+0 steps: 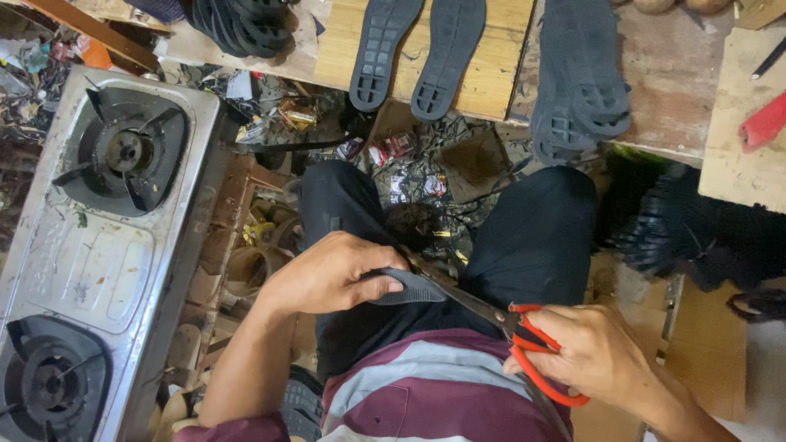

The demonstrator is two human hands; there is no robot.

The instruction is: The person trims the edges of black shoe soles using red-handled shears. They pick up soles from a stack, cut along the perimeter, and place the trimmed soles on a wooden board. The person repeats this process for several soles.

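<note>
At nine o'clock of the view, a steel two-burner gas stove (98, 245) lies lengthwise, one black burner at its far end and one at its near end. At twelve o'clock runs the counter (671, 74), a worn wooden surface with a pale board on it; two dark shoe soles (416, 51) lie tread-up side by side on the board, a stack of similar soles (580, 69) rests just to their right at one o'clock, and another dark pile of soles (237, 24) sits at eleven o'clock. A red object (765, 123) lies on a pale board at two o'clock, and a black fringed heap (696, 233) sits at three o'clock below the counter edge. At the centre, the person's knees in black trousers (532, 237) spread apart over a floor littered with offcuts and wrappers (409, 164). At six o'clock a maroon and grey striped shirt (434, 385) fills the lower edge. Just left of centre, the left hand (327, 274) is clenched around a grey sole piece (409, 286), thumb on top, holding it above the lap. At five o'clock, the right hand (602, 356) grasps the red-handled scissors (524, 336), fingers through the loops; the dark blades point toward ten o'clock and meet the edge of the grey sole piece, near the left thumb.
</note>
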